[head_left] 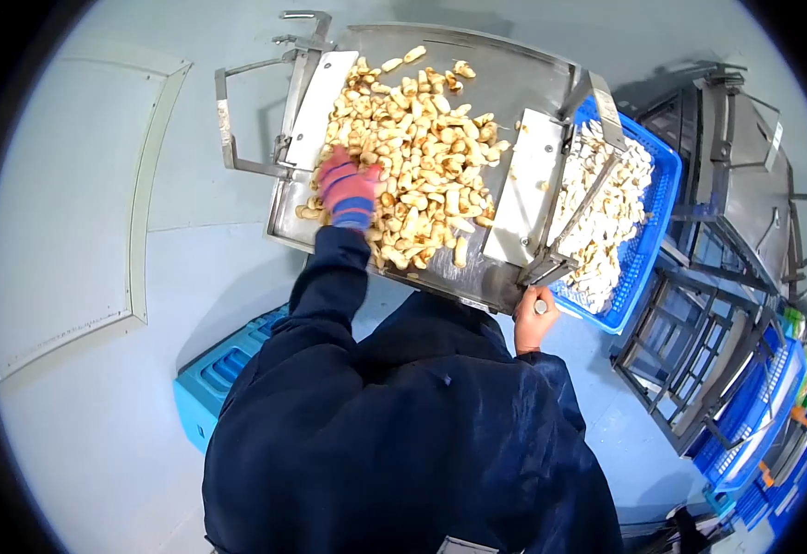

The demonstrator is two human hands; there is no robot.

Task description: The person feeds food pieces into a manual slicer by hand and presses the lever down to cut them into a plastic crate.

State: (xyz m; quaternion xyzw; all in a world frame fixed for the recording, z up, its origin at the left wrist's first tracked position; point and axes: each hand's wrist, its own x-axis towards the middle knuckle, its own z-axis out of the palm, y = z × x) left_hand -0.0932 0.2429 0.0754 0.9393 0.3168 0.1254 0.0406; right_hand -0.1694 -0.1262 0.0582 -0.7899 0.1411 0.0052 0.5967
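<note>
Whole pale-yellow mushrooms [422,152] lie heaped on a stainless steel tray-like table [514,78]. My left hand [346,185], in a pink and blue striped glove, rests at the heap's left side. Its fingers are spread over the mushrooms, slightly blurred, and grip none that I can see. My bare right hand [534,319] is closed around a handle [540,306] at the table's near right corner; only the handle's round end shows. Right of the white board [523,189], cut mushroom slices [606,203] fill much of a blue basket [667,185].
A metal frame [228,120] sticks out at the table's left. On the floor lower left sits a turquoise crate [200,402]. Metal racks [685,346] and another similar steel machine [759,175] stand at right, with more blue baskets [745,434] beyond.
</note>
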